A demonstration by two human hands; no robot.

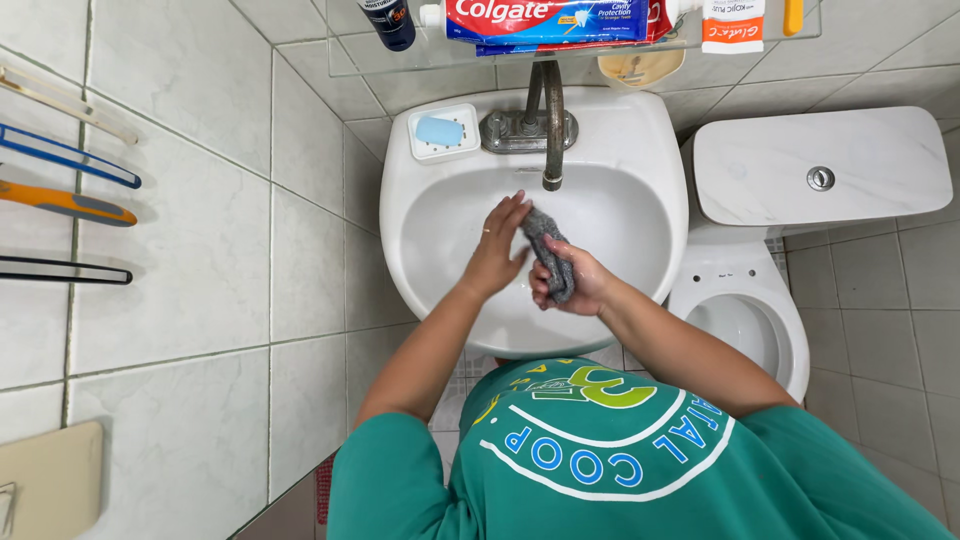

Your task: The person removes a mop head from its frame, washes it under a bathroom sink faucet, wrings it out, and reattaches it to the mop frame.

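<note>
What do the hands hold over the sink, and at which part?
The right hand grips a grey cloth by its lower end; the left hand touches its upper end.

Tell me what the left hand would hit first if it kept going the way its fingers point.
Probably the metal faucet spout: the left hand points up toward its tip, just above the grey cloth. Depth is unclear.

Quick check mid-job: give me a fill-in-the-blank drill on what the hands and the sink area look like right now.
1. The right hand grips a grey ____ over the sink.
2. The left hand touches the cloth just below the ____.
3. The blue soap lies in a white dish to the ____ of the tap.
4. Beside the sink stands a white ____.

Missing words: cloth; tap; left; toilet
</note>
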